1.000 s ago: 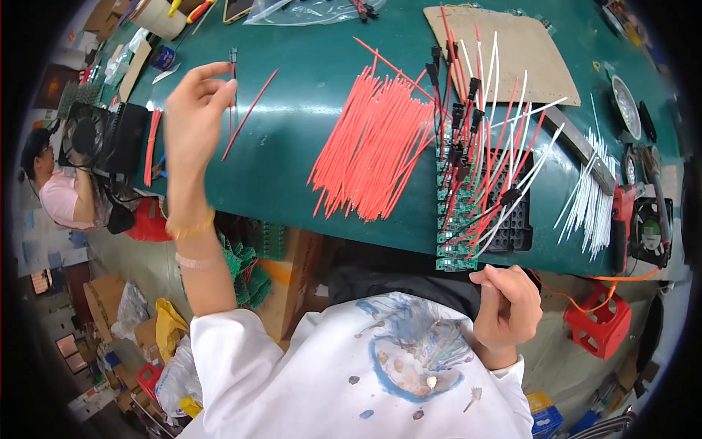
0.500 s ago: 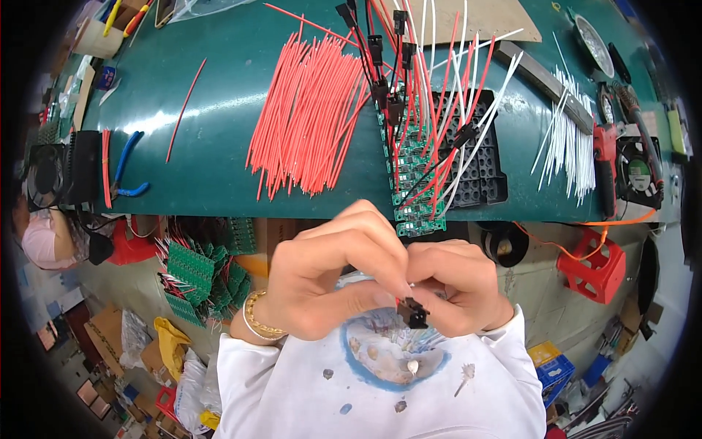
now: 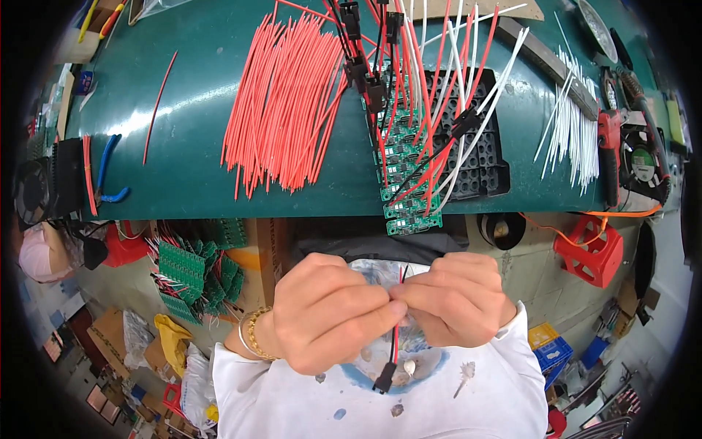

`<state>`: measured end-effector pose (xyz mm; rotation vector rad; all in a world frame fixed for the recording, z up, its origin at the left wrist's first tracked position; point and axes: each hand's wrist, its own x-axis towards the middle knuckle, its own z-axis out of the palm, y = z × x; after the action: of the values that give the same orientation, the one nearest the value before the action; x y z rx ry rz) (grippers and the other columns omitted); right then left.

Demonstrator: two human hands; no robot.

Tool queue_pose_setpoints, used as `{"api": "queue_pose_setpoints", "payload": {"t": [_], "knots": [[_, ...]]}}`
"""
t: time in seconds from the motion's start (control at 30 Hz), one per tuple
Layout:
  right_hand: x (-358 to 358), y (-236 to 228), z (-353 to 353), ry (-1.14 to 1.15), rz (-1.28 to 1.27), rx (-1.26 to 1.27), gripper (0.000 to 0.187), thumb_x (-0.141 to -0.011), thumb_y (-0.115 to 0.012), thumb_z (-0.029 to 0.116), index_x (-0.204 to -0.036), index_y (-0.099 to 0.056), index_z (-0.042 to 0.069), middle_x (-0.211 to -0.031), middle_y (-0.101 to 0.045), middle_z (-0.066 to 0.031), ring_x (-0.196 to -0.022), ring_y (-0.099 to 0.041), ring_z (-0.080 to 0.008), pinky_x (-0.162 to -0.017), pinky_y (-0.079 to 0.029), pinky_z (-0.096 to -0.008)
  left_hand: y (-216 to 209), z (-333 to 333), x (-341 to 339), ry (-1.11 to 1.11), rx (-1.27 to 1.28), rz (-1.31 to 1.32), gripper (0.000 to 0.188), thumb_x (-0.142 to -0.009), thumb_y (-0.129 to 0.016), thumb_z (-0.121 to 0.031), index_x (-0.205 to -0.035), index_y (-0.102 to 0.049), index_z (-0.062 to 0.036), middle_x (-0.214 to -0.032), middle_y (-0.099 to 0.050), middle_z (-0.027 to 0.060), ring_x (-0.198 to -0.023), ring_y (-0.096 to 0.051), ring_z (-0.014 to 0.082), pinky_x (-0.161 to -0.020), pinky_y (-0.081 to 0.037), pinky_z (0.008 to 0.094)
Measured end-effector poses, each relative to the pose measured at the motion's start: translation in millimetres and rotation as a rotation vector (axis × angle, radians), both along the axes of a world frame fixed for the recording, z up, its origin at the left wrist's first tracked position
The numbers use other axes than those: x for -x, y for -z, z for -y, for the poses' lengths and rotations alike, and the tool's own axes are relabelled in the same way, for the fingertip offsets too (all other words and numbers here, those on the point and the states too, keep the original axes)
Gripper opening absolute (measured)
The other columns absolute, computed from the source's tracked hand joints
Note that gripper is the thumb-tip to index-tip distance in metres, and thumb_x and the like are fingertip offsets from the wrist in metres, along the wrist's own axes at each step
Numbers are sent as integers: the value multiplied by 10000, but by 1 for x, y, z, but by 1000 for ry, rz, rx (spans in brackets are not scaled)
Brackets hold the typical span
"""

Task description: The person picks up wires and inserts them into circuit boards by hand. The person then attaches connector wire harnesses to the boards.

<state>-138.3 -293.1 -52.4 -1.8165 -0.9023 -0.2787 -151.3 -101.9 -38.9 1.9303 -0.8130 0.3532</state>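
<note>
In front of my shirt, my left hand (image 3: 329, 313) and my right hand (image 3: 455, 298) meet, fingertips pinched together on the thin red and black wires of a small black plug connector (image 3: 383, 378). The connector hangs below the fingers, while the two wire ends stick up above them. Beyond my hands, a strip of green circuit boards (image 3: 413, 208) reaches over the table's front edge. Red, white and black wires rise from it, some carrying black connectors (image 3: 466, 123). My fingers hide the middle of the held wires.
A heap of red wires (image 3: 281, 110) lies left of the boards, a black tray (image 3: 488, 172) under their right side. White wires (image 3: 574, 139) lie by a grey bar (image 3: 545, 66). Blue-handled pliers (image 3: 108, 172) rest at left. Below the table are wired boards (image 3: 181, 271) and a red stool (image 3: 591, 252).
The connector, close under my fingertips before, now dangles lower with its red and black wires showing. Both hands have come down a little toward me. The table view has shifted slightly.
</note>
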Motion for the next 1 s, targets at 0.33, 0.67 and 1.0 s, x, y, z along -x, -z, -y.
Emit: {"api": "queue_pose_setpoints", "payload": {"t": [0.33, 0.67, 1.0], "knots": [[-6, -6, 3, 29, 181, 100, 242, -608, -707, 45, -842, -680, -10, -676, -645, -105, -432, -515, -128, -360, -300, -214, -1, -3, -1, 104, -19, 44, 254, -680, -694, -60, -884, -610, 66, -742, -640, 129, -567, -610, 185, -516, -482, 273], [-5, 4, 1, 192, 260, 133, 365, -549, -677, 128, -889, -662, -4, -777, -654, -104, -496, -472, -129, -419, -304, -218, -1, -12, -1, 70, -76, 74, 251, -722, -699, -36, -922, -611, 87, -789, -665, 189, -588, -643, 196, -522, -520, 270], [-17, 8, 3, 170, 236, 188, 442, -484, -635, 163, -892, -641, -6, -769, -632, -95, -531, -477, -151, -446, -316, -234, 0, -12, -10, 29, -166, 42, 245, -743, -702, -46, -938, -618, 77, -802, -674, 197, -588, -648, 206, -515, -526, 270]]}}
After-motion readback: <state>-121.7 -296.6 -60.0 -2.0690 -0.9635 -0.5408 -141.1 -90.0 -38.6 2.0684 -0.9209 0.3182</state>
